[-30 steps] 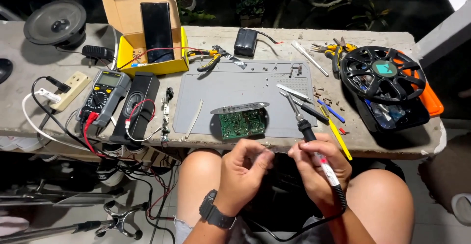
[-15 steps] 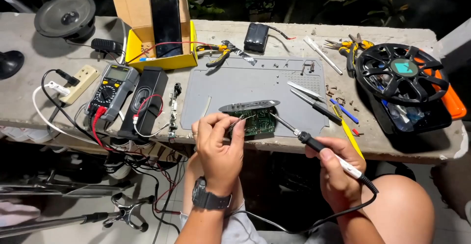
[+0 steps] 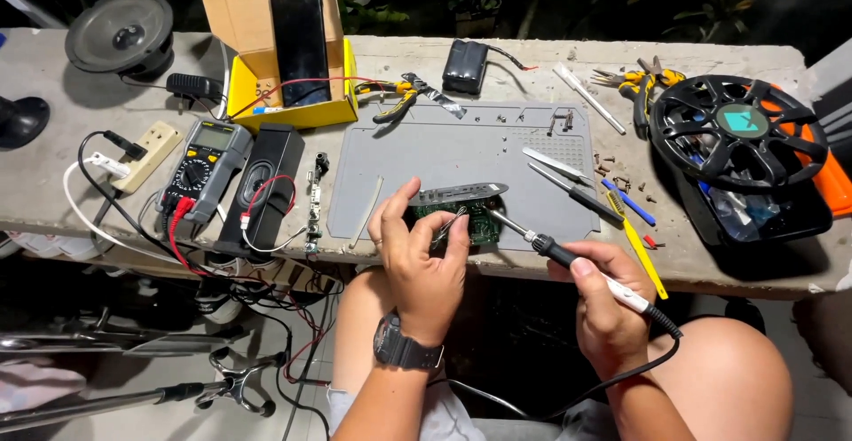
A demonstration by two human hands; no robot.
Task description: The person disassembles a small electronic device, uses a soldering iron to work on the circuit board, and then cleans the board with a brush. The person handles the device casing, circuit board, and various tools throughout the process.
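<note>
Open cardboard box with yellow sides at back left of the concrete bench, a dark phone-like slab standing inside it. Multimeter with yellow-trimmed face and red leads left of the grey work mat; small black speaker box just beside it. Black round fan-like part on an orange-edged tray at far right. Green circuit board sits at the mat's front edge, under a thin dark strip. Left hand rests at the board, thumb and index pinched on thin solder wire. Right hand is closed around the soldering iron, tip at the board's right edge. Versus half a second ago: left hand sits a bit lower on the board, iron tip has closed in from clear of the board to touching it, and the view has shifted slightly.
</note>
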